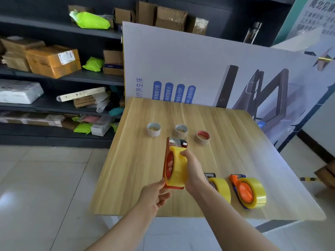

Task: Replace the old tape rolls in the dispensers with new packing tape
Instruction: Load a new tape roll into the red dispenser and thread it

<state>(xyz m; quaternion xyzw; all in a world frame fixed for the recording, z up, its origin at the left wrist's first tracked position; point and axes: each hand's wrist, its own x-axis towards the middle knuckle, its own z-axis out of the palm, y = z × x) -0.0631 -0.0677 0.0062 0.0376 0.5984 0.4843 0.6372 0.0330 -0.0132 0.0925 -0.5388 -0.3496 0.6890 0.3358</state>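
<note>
Yellow tape (pixel 178 165) on red dispenser (pixel 167 166), orange dispenser (pixel 243 190), pale wood-grain table (pixel 145 169), lime-green bags (pixel 90 19), brown boxes (pixel 52 59)

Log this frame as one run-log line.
right hand: grips yellow tape roll in red dispenser | left hand: pinches dispenser base | wooden table: three empty cardboard cores, two loaded dispensers

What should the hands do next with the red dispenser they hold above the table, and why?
Probably set the red dispenser down on the table beside the two loaded dispensers. It already carries a full yellow tape roll, the right hand grips it, the left hand pinches its base, and three empty cores lie behind.
</note>
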